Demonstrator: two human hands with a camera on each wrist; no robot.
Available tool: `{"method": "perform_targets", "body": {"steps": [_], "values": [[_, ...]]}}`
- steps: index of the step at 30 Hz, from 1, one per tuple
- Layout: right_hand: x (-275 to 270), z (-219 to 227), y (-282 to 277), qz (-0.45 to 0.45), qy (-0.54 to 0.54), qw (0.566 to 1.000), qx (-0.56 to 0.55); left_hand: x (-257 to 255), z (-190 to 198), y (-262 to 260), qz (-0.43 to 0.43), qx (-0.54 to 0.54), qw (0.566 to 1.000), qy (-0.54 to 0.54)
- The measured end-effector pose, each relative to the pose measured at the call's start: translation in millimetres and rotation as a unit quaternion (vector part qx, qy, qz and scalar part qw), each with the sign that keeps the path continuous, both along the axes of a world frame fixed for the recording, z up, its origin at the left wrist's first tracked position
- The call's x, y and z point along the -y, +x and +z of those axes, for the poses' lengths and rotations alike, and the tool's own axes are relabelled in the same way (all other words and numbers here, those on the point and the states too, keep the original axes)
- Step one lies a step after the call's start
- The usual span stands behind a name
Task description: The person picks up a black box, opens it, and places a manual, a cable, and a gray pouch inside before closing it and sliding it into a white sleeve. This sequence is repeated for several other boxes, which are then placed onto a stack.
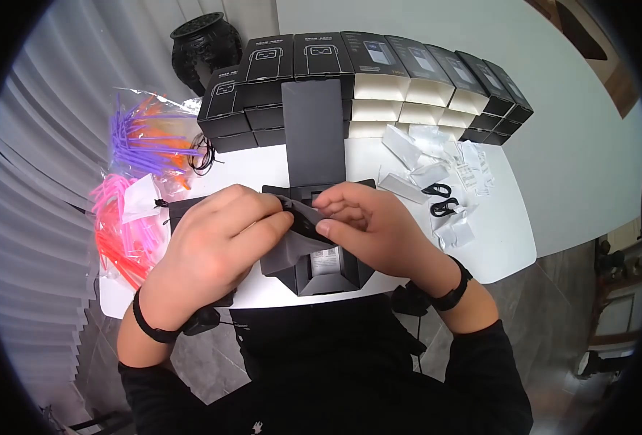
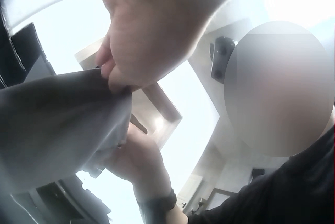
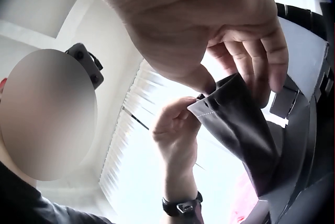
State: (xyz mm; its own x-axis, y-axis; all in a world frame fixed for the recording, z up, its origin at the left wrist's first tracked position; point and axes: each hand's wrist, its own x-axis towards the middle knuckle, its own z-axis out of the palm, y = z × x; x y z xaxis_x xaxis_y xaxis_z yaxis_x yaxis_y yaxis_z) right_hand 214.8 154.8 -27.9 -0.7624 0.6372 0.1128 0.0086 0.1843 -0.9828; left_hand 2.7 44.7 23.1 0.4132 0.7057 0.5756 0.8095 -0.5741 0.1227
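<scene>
Over the opened black box I hold a dark grey fabric pouch, its mouth facing up and partly spread. My left hand pinches one side of the pouch's rim between thumb and fingers. On the other side, my right hand has its thumb at the rim and its fingers curled around the mouth, as the right wrist view shows. Stitching and small holes line the pouch's edge. The box's long lid stands folded back, and a light labelled piece lies inside. The pouch's contents are hidden.
Stacked black boxes line the table's back. Bags of purple and orange sticks and pink and red ones lie at left. White papers and coiled black cables are at right. A dark vase stands behind.
</scene>
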Motion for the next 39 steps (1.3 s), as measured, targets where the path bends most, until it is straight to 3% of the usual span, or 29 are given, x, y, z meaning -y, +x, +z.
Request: {"method": "perform_targets", "body": {"steps": [3, 6, 9, 13, 14, 15, 17, 18, 21, 23, 25, 28, 31, 33, 35, 37, 39], "values": [[-5.4, 11.0, -7.9, -0.001, 0.13, 0.989, 0.075, 1.8, 1.1, 0.2, -0.013, -0.003, 1.0, 0.001], [-5.6, 20.6, -22.7, 0.012, 0.19, 0.982, 0.017, 6.5, 5.1, -0.6, -0.015, -0.038, 0.999, -0.01], [-1.2, 45.8, -38.1, 0.009, 0.177, 0.984, -0.03, 12.0, 10.8, -2.2, 0.009, -0.032, 0.999, 0.018], [-10.2, 52.3, -57.1, 0.117, -0.006, 0.99, -0.083, 20.5, 29.4, -8.6, 0.064, -0.055, 0.992, 0.098], [-15.7, 54.7, -57.6, 0.147, -0.009, 0.987, -0.062, 22.7, 36.9, -10.1, 0.073, -0.058, 0.989, 0.112], [-15.0, 52.8, -59.8, 0.194, -0.111, 0.965, -0.136, 24.7, 44.2, -11.6, 0.082, -0.061, 0.987, 0.126], [-13.0, 43.8, -65.6, 0.279, -0.307, 0.869, -0.271, 25.0, 57.2, -10.2, 0.096, -0.055, 0.978, 0.178], [-11.9, 38.8, -66.9, 0.319, -0.297, 0.855, -0.282, 26.8, 62.9, -9.3, 0.111, -0.052, 0.973, 0.196], [1.3, 12.8, -63.6, 0.301, -0.201, 0.902, -0.234, 29.0, 77.8, -14.3, 0.154, -0.034, 0.959, 0.235], [13.4, 14.1, -57.8, 0.279, -0.177, 0.938, -0.107, 26.7, 86.7, -9.4, 0.189, -0.007, 0.952, 0.24], [21.5, 3.7, -62.2, 0.251, -0.131, 0.958, -0.055, 17.1, 90.5, -12.0, 0.205, 0.016, 0.948, 0.244], [31.0, 8.5, -53.9, 0.231, -0.209, 0.95, -0.031, 7.6, 86.3, -15.0, 0.236, 0.073, 0.947, 0.204], [36.8, 9.5, -41.4, 0.196, -0.355, 0.909, -0.095, 4.2, 64.4, -27.2, 0.248, 0.245, 0.928, 0.132], [35.0, 22.0, -30.2, 0.188, -0.373, 0.905, -0.088, 6.5, 27.7, -35.2, 0.225, 0.403, 0.879, 0.122], [30.9, 28.5, -20.1, 0.179, -0.392, 0.898, -0.084, 24.1, -11.9, -35.3, 0.16, 0.591, 0.788, 0.065], [24.3, 26.7, -13.0, 0.174, -0.391, 0.898, -0.097, 56.2, -40.8, -18.3, 0.073, 0.781, 0.616, -0.075], [20.0, 27.2, -8.6, 0.166, -0.395, 0.897, -0.105, 75.7, -57.6, -4.5, 0.027, 0.857, 0.468, -0.215]]}}
